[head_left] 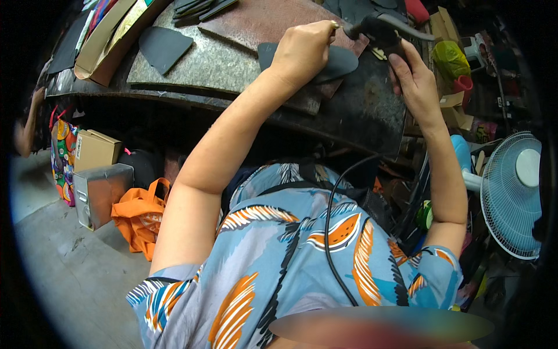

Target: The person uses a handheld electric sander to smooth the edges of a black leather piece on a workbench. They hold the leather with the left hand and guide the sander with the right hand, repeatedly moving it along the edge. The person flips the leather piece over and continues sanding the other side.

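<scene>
My left hand [302,49] is closed in a fist above the workbench. A small brass-coloured tip pokes out by its thumb side, but the rest of what it grips is hidden. Beneath that fist lies a dark grey sole-shaped piece [342,64], partly covered by the hand. Just to the right, my right hand [414,78] has its fingers closed around a dark tool that looks like a hammer [381,30], with a grey curved end pointing right. The other end of this hammer comes close to my left fist.
A stone-like slab [192,64] and a reddish board [256,20] lie on the bench, with another dark cut piece [164,49] on the slab. A cardboard box [96,70] is at left. A blue fan [511,195] stands right; an orange bag [139,215] sits low left. A black cable [329,221] hangs before my body.
</scene>
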The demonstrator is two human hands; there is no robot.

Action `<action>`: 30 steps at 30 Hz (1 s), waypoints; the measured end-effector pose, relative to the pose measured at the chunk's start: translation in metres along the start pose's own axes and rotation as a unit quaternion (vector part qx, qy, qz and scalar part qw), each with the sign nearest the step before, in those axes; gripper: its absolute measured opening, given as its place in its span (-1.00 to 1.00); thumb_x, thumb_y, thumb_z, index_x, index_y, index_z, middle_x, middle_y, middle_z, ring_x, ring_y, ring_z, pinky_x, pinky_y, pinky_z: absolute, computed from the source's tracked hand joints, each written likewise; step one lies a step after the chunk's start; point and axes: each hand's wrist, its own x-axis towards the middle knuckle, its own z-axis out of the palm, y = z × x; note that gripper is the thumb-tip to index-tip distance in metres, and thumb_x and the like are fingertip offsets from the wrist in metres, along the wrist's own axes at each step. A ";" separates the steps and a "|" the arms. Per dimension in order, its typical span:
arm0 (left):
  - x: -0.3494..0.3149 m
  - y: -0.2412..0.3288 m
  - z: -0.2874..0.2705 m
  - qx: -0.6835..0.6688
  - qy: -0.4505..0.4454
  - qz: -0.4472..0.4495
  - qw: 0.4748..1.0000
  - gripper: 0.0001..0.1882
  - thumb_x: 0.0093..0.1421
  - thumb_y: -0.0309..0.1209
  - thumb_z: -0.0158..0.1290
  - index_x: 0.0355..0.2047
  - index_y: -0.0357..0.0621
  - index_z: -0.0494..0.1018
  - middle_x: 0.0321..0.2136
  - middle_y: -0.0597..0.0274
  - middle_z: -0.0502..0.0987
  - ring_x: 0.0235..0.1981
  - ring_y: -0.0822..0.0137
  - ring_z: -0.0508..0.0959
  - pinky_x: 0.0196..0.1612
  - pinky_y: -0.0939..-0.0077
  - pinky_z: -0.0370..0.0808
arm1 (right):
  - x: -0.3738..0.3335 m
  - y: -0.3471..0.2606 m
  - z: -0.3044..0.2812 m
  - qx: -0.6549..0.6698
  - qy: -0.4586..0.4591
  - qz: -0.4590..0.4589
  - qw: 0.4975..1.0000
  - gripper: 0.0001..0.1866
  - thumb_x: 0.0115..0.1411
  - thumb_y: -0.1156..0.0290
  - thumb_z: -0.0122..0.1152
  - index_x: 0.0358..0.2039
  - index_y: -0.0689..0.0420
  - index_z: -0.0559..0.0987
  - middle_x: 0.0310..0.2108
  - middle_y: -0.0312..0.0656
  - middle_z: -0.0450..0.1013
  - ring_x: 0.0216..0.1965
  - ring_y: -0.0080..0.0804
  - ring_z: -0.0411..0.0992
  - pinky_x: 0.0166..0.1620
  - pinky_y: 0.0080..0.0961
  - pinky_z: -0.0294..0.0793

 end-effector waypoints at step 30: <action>-0.008 -0.005 0.007 -0.243 0.061 -0.211 0.945 -0.85 0.11 -0.41 0.18 -0.42 -0.26 0.53 -0.53 0.01 0.59 -0.45 0.05 0.63 -0.35 0.31 0.53 | -0.003 -0.048 -0.060 0.154 0.151 -0.152 0.965 -0.71 0.40 0.18 -0.04 -0.12 0.13 0.48 -0.48 -0.29 0.42 -0.54 -0.62 0.34 -0.44 -0.69 0.35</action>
